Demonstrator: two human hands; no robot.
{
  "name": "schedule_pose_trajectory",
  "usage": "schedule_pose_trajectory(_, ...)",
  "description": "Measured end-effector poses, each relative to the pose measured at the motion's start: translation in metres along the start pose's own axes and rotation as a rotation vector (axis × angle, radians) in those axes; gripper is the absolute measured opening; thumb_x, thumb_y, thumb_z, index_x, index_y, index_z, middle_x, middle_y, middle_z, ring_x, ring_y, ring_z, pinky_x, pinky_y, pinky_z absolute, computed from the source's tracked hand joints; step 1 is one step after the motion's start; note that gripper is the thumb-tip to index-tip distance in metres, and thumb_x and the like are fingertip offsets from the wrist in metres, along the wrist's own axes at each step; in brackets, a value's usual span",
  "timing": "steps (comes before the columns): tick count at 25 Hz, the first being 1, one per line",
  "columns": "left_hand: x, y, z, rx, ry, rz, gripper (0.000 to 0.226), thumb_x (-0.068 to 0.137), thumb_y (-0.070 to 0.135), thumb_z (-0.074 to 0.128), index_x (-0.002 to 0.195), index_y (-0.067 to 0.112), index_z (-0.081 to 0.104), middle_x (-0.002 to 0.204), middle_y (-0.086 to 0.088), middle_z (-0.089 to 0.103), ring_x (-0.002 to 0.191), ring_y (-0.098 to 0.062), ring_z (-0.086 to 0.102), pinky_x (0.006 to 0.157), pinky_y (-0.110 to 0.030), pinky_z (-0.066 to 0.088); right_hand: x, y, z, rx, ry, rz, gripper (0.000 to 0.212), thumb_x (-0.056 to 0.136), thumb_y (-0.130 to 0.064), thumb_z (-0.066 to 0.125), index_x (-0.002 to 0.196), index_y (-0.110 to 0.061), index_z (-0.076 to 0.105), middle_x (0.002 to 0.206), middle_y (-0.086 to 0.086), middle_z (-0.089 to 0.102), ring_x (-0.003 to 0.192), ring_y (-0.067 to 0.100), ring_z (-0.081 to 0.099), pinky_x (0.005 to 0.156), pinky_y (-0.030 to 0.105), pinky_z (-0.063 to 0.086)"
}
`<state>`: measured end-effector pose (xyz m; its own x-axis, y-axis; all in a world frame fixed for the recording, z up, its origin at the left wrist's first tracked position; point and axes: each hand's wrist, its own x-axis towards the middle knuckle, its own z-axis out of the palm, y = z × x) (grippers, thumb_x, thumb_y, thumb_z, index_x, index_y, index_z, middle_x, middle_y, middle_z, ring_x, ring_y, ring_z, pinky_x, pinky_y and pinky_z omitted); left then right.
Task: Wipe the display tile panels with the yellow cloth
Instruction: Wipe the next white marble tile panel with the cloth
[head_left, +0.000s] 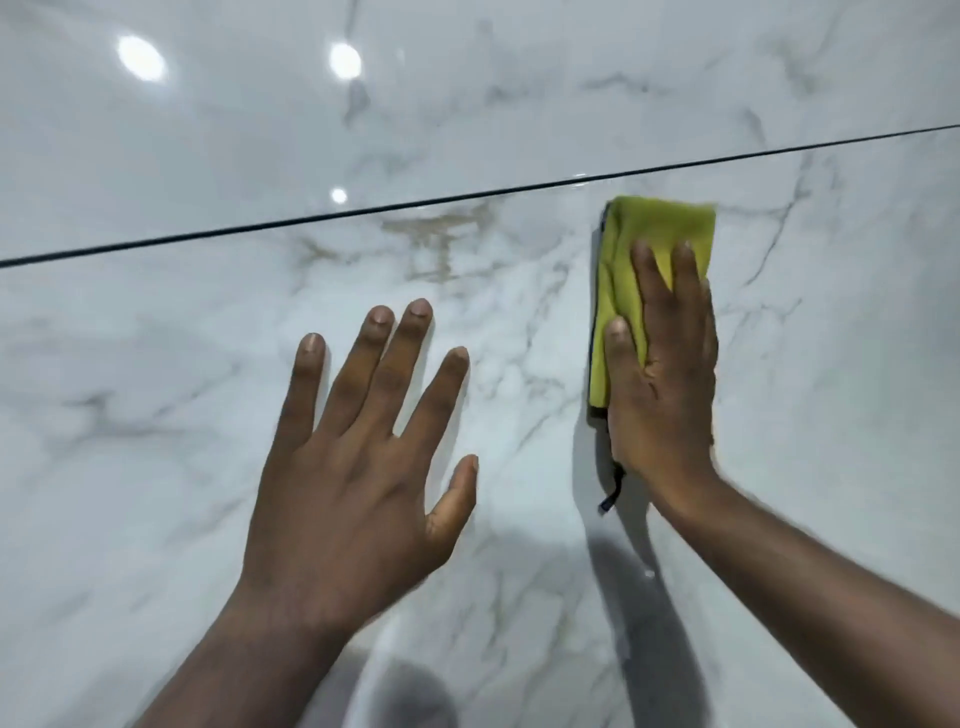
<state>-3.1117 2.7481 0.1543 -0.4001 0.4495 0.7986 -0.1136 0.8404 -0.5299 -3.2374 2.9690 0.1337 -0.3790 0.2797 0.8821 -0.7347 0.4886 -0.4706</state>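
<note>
Glossy white marble-veined tiles fill the view, and the lower tile panel (156, 389) sits under both hands. On it the grip, the right hand (665, 384), lies flat with fingers straight and close together, pressing the folded yellow cloth (654, 228) against the tile. The cloth sticks out past the fingertips and on the thumb side. A dark hanging loop (615, 488) dangles from it below the grip's heel. Just above the cloth runs a thin dark seam (363, 210), with the upper tile panel (467, 104) beyond. Well off to the thumb side, the left hand (353, 467) is spread wide, holding nothing; whether it touches the tile I cannot tell.
</note>
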Motion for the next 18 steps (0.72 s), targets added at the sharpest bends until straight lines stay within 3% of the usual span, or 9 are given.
schedule_pose_trajectory(2,-0.019,-0.017,-0.01,0.009,-0.008,-0.006,0.076,0.099,0.048,0.06,0.166,0.015,0.047,0.18,-0.013,0.024,0.166,-0.035,0.025,0.131,-0.068,0.021,-0.054,-0.027,0.011,-0.056,-0.131,-0.046,0.06,0.112,-0.037,0.042,0.169,-0.037,0.022,0.18,-0.008,0.001,0.166,0.02,-0.005,0.132,0.056,0.011)
schedule_pose_trajectory(5,-0.044,-0.056,-0.032,0.023,-0.026,0.003,0.076,0.098,0.048,0.06,0.166,0.015,0.047,0.179,-0.012,0.025,0.165,-0.034,0.027,0.129,-0.069,0.024,-0.032,-0.064,0.015,-0.122,-0.286,-0.556,0.058,0.112,-0.033,0.048,0.167,-0.034,0.03,0.179,-0.001,0.011,0.166,0.03,0.005,0.13,0.057,0.02)
schedule_pose_trajectory(7,-0.068,-0.092,-0.051,0.039,-0.045,-0.041,0.078,0.097,0.048,0.06,0.166,0.015,0.045,0.18,-0.011,0.023,0.166,-0.033,0.026,0.129,-0.068,0.024,-0.02,-0.09,0.028,-0.072,-0.14,-0.42,0.055,0.112,-0.032,0.047,0.166,-0.03,0.035,0.178,0.002,0.016,0.165,0.029,0.013,0.131,0.053,0.019)
schedule_pose_trajectory(9,-0.1,-0.126,-0.069,0.062,-0.078,-0.093,0.081,0.096,0.049,0.059,0.169,0.018,0.041,0.181,-0.01,0.02,0.166,-0.033,0.025,0.13,-0.066,0.023,-0.065,-0.128,0.05,0.004,-0.016,0.01,0.057,0.112,-0.034,0.043,0.168,-0.034,0.03,0.179,-0.002,0.011,0.166,0.026,0.009,0.131,0.056,0.018)
schedule_pose_trajectory(10,-0.116,-0.142,-0.077,0.076,-0.098,-0.104,0.081,0.097,0.05,0.058,0.17,0.019,0.039,0.182,-0.009,0.018,0.166,-0.034,0.024,0.131,-0.066,0.022,-0.097,-0.152,0.063,-0.018,-0.03,0.055,0.059,0.112,-0.036,0.042,0.168,-0.037,0.026,0.179,-0.005,0.008,0.166,0.026,0.004,0.13,0.059,0.018)
schedule_pose_trajectory(13,-0.152,-0.179,-0.096,0.095,-0.128,-0.111,0.082,0.097,0.052,0.054,0.171,0.022,0.037,0.183,-0.009,0.015,0.166,-0.035,0.024,0.131,-0.068,0.021,-0.121,-0.19,0.076,-0.055,-0.224,-0.488,0.058,0.11,-0.034,0.047,0.166,-0.037,0.032,0.179,-0.005,0.012,0.166,0.027,0.003,0.129,0.056,0.017)
schedule_pose_trajectory(14,-0.163,-0.191,-0.102,0.098,-0.134,-0.127,0.083,0.096,0.052,0.055,0.171,0.022,0.036,0.183,-0.009,0.015,0.166,-0.035,0.024,0.131,-0.068,0.021,-0.108,-0.2,0.078,-0.038,-0.211,-0.523,0.057,0.11,-0.033,0.048,0.165,-0.035,0.035,0.178,-0.003,0.015,0.166,0.027,0.007,0.13,0.053,0.017)
schedule_pose_trajectory(17,-0.201,-0.217,-0.114,0.096,-0.156,-0.196,0.085,0.096,0.053,0.055,0.172,0.023,0.034,0.183,-0.007,0.014,0.167,-0.034,0.023,0.131,-0.067,0.021,-0.121,-0.237,0.095,0.01,-0.044,-0.054,0.059,0.109,-0.035,0.045,0.167,-0.034,0.031,0.179,-0.001,0.014,0.165,0.029,0.012,0.129,0.057,0.022)
schedule_pose_trajectory(18,-0.213,-0.222,-0.116,0.099,-0.156,-0.205,0.085,0.096,0.053,0.054,0.172,0.023,0.033,0.183,-0.007,0.014,0.167,-0.034,0.023,0.13,-0.068,0.022,-0.139,-0.258,0.105,-0.036,-0.036,0.004,0.062,0.108,-0.036,0.044,0.168,-0.037,0.027,0.179,-0.002,0.01,0.165,0.03,0.009,0.127,0.06,0.023)
